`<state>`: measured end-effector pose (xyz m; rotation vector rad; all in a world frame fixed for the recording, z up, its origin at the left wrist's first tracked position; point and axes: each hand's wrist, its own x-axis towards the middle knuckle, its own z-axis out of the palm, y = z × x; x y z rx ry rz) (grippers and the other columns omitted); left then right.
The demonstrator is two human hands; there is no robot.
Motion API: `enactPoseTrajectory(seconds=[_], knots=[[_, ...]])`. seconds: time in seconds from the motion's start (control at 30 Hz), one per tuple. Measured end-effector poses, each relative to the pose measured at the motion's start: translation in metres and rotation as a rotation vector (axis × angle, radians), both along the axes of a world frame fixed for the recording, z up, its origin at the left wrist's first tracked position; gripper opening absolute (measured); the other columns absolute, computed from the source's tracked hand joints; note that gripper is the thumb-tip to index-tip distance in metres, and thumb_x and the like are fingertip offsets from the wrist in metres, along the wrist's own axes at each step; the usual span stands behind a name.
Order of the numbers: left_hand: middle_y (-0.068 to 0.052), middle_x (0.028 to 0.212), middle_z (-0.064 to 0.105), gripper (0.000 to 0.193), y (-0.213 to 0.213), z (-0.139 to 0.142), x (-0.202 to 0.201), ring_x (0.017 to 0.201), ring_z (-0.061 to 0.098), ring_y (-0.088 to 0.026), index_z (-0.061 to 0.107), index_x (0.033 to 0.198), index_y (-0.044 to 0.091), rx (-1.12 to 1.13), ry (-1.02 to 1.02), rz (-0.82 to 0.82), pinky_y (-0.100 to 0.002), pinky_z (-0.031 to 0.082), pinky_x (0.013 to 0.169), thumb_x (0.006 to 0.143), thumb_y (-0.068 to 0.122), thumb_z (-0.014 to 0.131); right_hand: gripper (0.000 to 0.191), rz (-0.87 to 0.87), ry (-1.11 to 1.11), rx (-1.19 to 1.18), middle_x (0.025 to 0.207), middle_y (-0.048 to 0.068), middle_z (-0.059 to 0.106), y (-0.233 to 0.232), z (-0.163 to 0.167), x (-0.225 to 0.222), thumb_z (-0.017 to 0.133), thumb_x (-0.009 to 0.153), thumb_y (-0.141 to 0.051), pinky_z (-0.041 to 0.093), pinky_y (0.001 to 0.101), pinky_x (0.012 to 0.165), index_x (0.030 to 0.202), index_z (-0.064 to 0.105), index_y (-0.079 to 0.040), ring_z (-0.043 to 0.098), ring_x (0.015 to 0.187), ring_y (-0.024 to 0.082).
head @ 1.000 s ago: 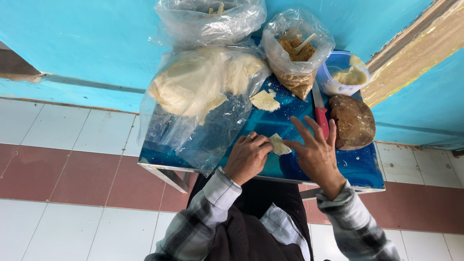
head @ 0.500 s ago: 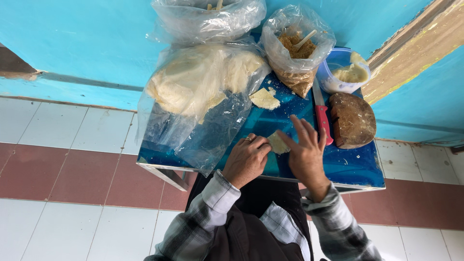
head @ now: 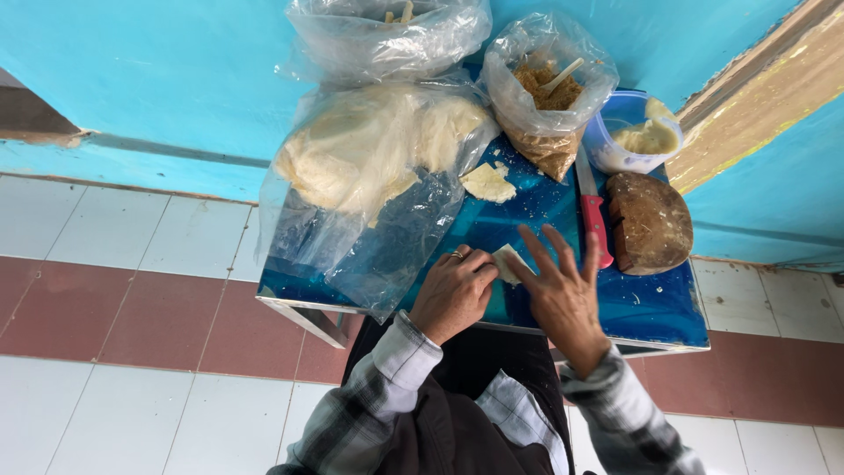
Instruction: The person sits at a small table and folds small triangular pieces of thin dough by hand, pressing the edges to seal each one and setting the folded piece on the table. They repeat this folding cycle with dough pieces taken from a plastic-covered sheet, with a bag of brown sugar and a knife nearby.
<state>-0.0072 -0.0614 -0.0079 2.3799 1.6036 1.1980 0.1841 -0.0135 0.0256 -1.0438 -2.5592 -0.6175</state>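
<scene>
On a small blue table (head: 651, 308) my left hand (head: 453, 293) and my right hand (head: 563, 290) meet over a small pale piece of dough (head: 506, 262). The left hand, with a ring on one finger, is curled and pinches the dough's left edge. My right hand lies flat beside it with fingers spread, its fingertips on the dough's right side. A second flat piece of dough (head: 488, 183) lies further back on the table. A large clear bag of pale dough (head: 369, 158) sits to the left of it.
A clear bag of brown crumbly filling (head: 549, 88) with a stick in it stands at the back. Right of it is a plastic tub of pale paste (head: 637, 134), a red-handled knife (head: 592, 207) and a round brown block (head: 649, 220). Another clear bag (head: 387, 31) sits behind.
My right hand has shifted left, from near the brown block to beside the dough piece. The left hand stays on the dough.
</scene>
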Motion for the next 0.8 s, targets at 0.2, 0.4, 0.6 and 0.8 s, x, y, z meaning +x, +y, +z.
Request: enactPoseTrajectory(seconds=[0.2,0.4,0.6,0.8], knots=[[-0.004,0.104,0.067,0.011,0.002,0.003,-0.001,0.102,0.064,-0.028,0.071,0.096,0.006,0.022,-0.032,-0.017,-0.042,0.051,0.087,0.085,0.007,0.073,0.046,-0.003,0.078,-0.032,0.152,0.005,0.054,-0.002,0.006,0.008,0.065,0.083,-0.004,0.017,0.0664,0.122,0.122,0.074,-0.027,0.044,0.142,0.030],[-0.004,0.104,0.068,0.012,-0.002,0.001,0.000,0.101,0.064,-0.028,0.071,0.095,0.006,0.004,-0.045,-0.026,-0.042,0.051,0.088,0.084,0.006,0.073,0.030,0.156,0.103,-0.081,0.144,0.001,0.057,-0.010,0.018,0.021,0.067,0.082,-0.011,0.026,0.0700,0.116,0.106,0.076,-0.026,0.052,0.134,0.029],[-0.004,0.103,0.067,0.008,-0.005,0.008,0.001,0.099,0.064,-0.028,0.071,0.095,0.008,-0.008,-0.080,-0.017,-0.042,0.051,0.087,0.087,0.008,0.073,0.023,0.199,0.464,-0.062,0.127,0.010,0.073,0.148,0.065,0.038,0.067,0.101,-0.012,0.048,0.0460,0.102,0.123,0.073,-0.013,0.066,0.115,0.033],[-0.006,0.109,0.067,0.012,-0.012,0.021,-0.008,0.102,0.062,-0.030,0.073,0.098,0.010,0.017,-0.146,-0.077,-0.044,0.050,0.088,0.087,0.014,0.070,0.022,-0.009,0.207,0.115,0.107,0.009,0.076,0.292,0.061,-0.031,0.068,0.089,-0.022,0.050,0.0502,0.078,0.107,0.080,-0.018,0.068,0.098,0.035]])
